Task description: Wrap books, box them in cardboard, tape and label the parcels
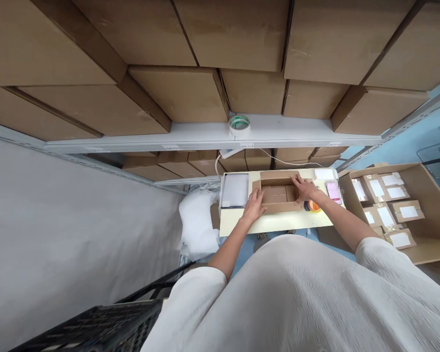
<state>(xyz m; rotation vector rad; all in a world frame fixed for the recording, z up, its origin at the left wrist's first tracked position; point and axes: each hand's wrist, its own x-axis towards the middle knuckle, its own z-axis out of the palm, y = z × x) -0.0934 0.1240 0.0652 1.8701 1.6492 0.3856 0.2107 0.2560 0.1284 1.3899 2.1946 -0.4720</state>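
An open cardboard box stands on a pale yellow table, its brown inside facing up at me. At the box's left end my left hand is closed on the wall, fingers over the edge. My right hand grips the opposite end, with the thumb side toward the inside. Just below the right hand lies an orange and dark blue tape roll, partly covered by that arm. To the left of the box is a flat dark-edged tray with something whitish in it.
A grey shelf packed with large cartons hangs over the table. On its edge sits a tape roll. A large carton of labelled small boxes stands right; white foam wrap and a black crate are left.
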